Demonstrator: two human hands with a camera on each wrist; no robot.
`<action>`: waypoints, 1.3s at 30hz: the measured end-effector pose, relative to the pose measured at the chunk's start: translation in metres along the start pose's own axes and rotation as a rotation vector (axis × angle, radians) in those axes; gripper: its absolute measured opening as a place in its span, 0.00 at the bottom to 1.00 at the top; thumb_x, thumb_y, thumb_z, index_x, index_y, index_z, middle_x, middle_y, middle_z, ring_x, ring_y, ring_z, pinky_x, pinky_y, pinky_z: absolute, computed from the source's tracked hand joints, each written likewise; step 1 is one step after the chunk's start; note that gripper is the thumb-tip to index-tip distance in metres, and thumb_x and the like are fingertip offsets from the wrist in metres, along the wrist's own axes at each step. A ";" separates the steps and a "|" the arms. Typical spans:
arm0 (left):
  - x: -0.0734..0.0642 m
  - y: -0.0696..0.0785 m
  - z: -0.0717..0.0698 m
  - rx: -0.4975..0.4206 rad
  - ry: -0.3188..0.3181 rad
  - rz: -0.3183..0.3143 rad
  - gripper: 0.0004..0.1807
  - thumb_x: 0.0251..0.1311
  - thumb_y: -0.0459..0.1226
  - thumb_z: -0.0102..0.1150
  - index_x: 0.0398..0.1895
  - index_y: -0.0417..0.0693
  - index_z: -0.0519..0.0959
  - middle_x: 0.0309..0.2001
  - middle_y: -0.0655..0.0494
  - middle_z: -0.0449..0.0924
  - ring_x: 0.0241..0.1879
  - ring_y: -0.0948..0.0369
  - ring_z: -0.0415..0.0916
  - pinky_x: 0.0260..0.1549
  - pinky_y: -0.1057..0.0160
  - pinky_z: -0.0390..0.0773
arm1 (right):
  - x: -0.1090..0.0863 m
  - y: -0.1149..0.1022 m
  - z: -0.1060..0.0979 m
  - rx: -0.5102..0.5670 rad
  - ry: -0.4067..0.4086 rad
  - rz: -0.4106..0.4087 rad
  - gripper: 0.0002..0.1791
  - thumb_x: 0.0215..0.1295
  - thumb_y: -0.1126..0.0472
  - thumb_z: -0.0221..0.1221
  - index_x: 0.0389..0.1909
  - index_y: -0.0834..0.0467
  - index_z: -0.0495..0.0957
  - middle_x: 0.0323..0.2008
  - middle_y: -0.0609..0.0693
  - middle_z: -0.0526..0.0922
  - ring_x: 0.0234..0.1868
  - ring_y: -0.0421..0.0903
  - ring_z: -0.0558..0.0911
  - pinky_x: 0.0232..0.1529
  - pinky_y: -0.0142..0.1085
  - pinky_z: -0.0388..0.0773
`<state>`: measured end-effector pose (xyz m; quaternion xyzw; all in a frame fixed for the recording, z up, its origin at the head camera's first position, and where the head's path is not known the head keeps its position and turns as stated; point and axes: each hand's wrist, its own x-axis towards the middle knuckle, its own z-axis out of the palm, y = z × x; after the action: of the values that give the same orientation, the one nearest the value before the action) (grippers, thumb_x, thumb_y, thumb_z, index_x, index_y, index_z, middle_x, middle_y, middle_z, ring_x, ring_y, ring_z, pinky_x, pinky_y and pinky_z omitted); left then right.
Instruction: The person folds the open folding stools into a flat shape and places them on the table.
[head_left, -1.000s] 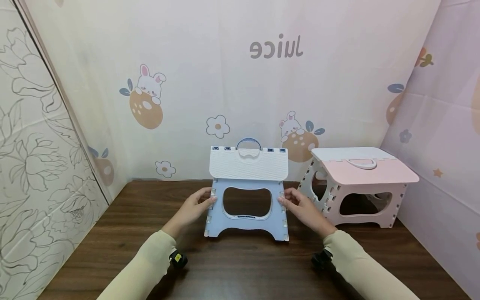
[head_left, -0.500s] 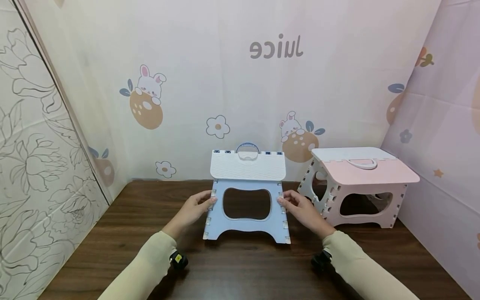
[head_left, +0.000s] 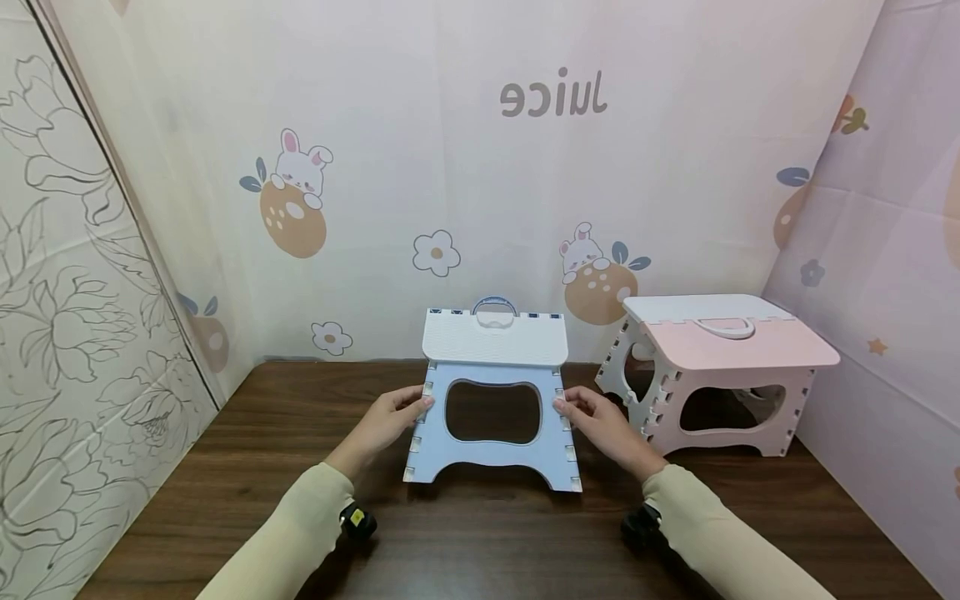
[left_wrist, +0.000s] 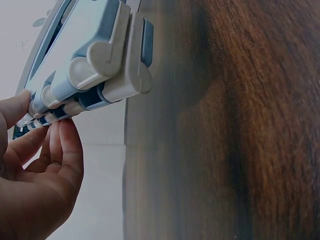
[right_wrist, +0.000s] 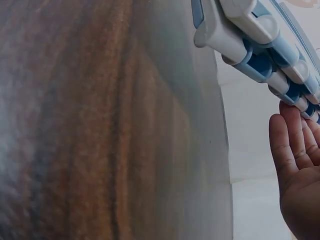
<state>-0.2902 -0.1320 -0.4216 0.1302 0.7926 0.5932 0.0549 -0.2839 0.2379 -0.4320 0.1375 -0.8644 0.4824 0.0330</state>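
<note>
Pale blue, the folding stool (head_left: 492, 353) is gripped at both sides by left hand (head_left: 386, 418) and right hand (head_left: 602, 423) over the wooden table (head_left: 487, 550), seemingly collapsed and not yet opened out, while the pink stool (head_left: 723, 354) already stands spread.

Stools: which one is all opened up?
The pink stool on the right: its legs spread under a flat top. The blue stool, held between the left hand and right hand, is folded.

A pale rabbit-print curtain (head_left: 382, 142) hangs behind a wooden table (head_left: 487, 546)
</note>
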 end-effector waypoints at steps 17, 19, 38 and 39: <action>0.004 -0.008 0.002 0.012 -0.009 -0.049 0.28 0.71 0.49 0.58 0.65 0.40 0.76 0.48 0.52 0.83 0.44 0.57 0.79 0.50 0.51 0.79 | -0.002 0.008 0.004 -0.014 -0.002 0.048 0.23 0.72 0.41 0.57 0.50 0.58 0.78 0.37 0.51 0.78 0.38 0.49 0.76 0.40 0.40 0.76; 0.004 -0.009 0.002 0.024 -0.005 -0.052 0.28 0.71 0.50 0.58 0.64 0.39 0.76 0.48 0.52 0.83 0.44 0.57 0.79 0.51 0.49 0.78 | -0.002 0.008 0.004 -0.023 -0.005 0.057 0.24 0.72 0.40 0.57 0.51 0.57 0.78 0.37 0.51 0.78 0.38 0.49 0.76 0.40 0.40 0.76; 0.000 -0.012 0.000 0.075 -0.011 -0.091 0.29 0.70 0.52 0.57 0.64 0.39 0.77 0.48 0.51 0.83 0.42 0.56 0.81 0.52 0.47 0.77 | -0.004 0.009 0.007 -0.008 -0.005 0.101 0.24 0.72 0.40 0.56 0.48 0.58 0.79 0.37 0.50 0.79 0.38 0.46 0.77 0.41 0.38 0.76; -0.001 -0.012 0.000 0.077 -0.007 -0.094 0.29 0.70 0.52 0.58 0.63 0.39 0.77 0.48 0.52 0.84 0.42 0.56 0.81 0.52 0.46 0.77 | -0.004 0.009 0.007 -0.003 -0.004 0.103 0.24 0.72 0.40 0.57 0.48 0.58 0.79 0.37 0.50 0.79 0.38 0.46 0.77 0.41 0.39 0.76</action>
<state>-0.2913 -0.1348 -0.4330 0.0970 0.8198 0.5587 0.0801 -0.2816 0.2368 -0.4438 0.0940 -0.8711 0.4820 0.0066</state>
